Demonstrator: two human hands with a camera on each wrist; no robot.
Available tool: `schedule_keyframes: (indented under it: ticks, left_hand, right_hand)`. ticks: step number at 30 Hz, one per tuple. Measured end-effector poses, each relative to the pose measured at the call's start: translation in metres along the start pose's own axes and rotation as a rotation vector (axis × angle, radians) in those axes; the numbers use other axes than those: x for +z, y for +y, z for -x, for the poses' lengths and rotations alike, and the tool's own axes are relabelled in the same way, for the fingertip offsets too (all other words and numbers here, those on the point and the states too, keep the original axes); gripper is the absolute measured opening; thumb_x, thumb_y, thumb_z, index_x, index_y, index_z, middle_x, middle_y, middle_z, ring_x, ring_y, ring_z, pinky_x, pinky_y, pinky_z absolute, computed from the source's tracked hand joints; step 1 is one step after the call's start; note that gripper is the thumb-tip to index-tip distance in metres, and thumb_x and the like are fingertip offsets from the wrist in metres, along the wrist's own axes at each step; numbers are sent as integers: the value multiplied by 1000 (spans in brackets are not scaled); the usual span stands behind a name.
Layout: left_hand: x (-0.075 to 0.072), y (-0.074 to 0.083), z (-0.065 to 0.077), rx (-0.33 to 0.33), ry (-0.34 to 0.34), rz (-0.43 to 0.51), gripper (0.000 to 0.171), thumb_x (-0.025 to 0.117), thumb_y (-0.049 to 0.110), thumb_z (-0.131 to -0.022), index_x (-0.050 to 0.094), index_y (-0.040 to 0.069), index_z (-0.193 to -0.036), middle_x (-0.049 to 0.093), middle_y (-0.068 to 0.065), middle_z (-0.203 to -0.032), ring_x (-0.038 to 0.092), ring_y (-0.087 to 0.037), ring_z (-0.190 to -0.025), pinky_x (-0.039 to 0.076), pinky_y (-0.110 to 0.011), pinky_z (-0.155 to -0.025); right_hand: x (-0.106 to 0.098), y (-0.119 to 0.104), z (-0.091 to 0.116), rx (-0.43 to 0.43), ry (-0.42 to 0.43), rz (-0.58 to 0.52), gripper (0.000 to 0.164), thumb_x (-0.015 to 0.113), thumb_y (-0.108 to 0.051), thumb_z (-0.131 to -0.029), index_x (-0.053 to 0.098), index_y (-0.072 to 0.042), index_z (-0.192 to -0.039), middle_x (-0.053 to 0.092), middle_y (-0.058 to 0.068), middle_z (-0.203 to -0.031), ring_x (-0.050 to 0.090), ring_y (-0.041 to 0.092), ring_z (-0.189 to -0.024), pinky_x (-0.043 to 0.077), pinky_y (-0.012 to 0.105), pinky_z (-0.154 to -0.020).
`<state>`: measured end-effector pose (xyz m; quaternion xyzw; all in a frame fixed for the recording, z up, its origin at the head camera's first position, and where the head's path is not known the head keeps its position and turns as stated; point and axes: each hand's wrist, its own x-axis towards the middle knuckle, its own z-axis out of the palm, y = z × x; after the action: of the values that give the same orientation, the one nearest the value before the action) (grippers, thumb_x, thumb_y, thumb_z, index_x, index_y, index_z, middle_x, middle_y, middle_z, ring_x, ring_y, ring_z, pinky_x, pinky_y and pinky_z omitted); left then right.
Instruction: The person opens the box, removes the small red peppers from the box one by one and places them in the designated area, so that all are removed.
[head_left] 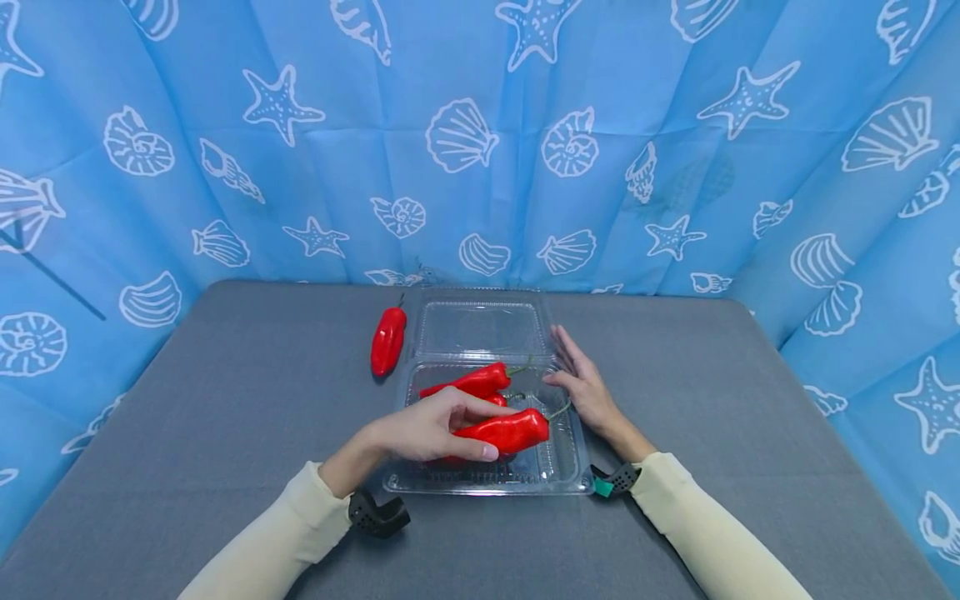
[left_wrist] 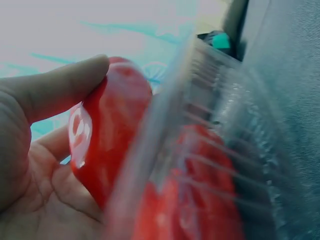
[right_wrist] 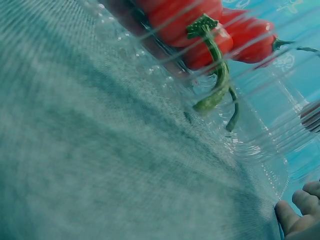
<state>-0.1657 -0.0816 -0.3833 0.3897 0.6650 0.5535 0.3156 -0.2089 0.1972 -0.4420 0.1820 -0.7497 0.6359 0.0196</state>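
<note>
My left hand (head_left: 431,427) holds a red pepper (head_left: 513,431) between thumb and fingers, low over the front half of a clear plastic clamshell container (head_left: 487,486). The pepper's green stem points right. Behind it in the container lies another red pepper (head_left: 480,381), with more red partly hidden by the left hand. In the left wrist view the thumb presses the held pepper (left_wrist: 112,125) beside the clear wall. My right hand (head_left: 591,396) is at the container's right side, fingers extended along the outside and thumb over the rim. Green stems (right_wrist: 215,80) show through the ribbed wall in the right wrist view.
The container's lid (head_left: 483,329) lies folded back toward the curtain. Left of it, a separate red pepper (head_left: 387,342) lies on the grey cloth-covered table (head_left: 247,400). A blue curtain (head_left: 337,167) with white shells and starfish closes off the back and sides.
</note>
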Motion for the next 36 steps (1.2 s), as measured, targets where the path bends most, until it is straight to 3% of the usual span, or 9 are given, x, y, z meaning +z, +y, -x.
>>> schedule_keyframes:
  ticks: [9, 13, 16, 21, 24, 30, 36]
  left_hand:
    - [-12, 15, 8, 72, 224, 26, 59, 68, 7, -94, 49, 3, -150, 61, -15, -135, 61, -32, -113, 56, -40, -93]
    - [-22, 18, 13, 90, 341, 64, 62, 69, 5, -93, 47, 4, -151, 60, -16, -137, 58, -42, -119, 55, -48, -95]
    - [-32, 19, 19, 79, 460, 63, 62, 69, 5, -94, 47, 6, -152, 58, -16, -137, 56, -42, -119, 56, -50, -94]
    - [-55, 17, 29, 62, 702, 39, 62, 68, 4, -95, 45, 5, -153, 55, -18, -138, 55, -32, -116, 58, -31, -88]
    - [-69, 10, 37, 59, 832, 23, 63, 67, 5, -96, 42, 4, -154, 53, -20, -141, 55, -30, -117, 56, -29, -92]
    - [-92, -11, 54, -57, 1045, -69, 68, 69, 17, -98, 37, 9, -157, 47, -15, -150, 49, -31, -130, 53, -34, -99]
    - [-104, -33, 61, -196, 1137, -78, 68, 67, 21, -99, 36, 10, -158, 43, -16, -153, 42, -31, -134, 48, -44, -106]
  right_hand:
    - [0, 2, 0, 14, -7, 5, 83, 54, 14, -88, 10, 10, -157, 14, 27, -164, 17, 41, -151, 18, 50, -121]
    - [0, 2, -1, 13, -7, -4, 83, 54, 14, -87, 10, 9, -158, 14, 27, -164, 17, 43, -151, 19, 50, -121]
    - [0, 2, -1, 6, -4, -8, 83, 54, 14, -87, 10, 9, -158, 13, 27, -164, 16, 43, -151, 17, 51, -121]
    - [0, 2, -1, 3, -4, -7, 83, 54, 14, -87, 10, 9, -158, 13, 28, -164, 15, 43, -151, 17, 51, -121]
    - [0, 2, -1, 4, -6, -1, 83, 54, 14, -87, 9, 9, -157, 13, 28, -164, 15, 43, -151, 17, 50, -121]
    - [0, 2, 0, 7, -8, -3, 84, 54, 14, -87, 9, 9, -157, 14, 27, -164, 15, 41, -152, 17, 49, -121]
    - [0, 2, -1, 10, -10, 6, 83, 54, 13, -88, 10, 8, -158, 14, 26, -165, 16, 40, -152, 17, 49, -122]
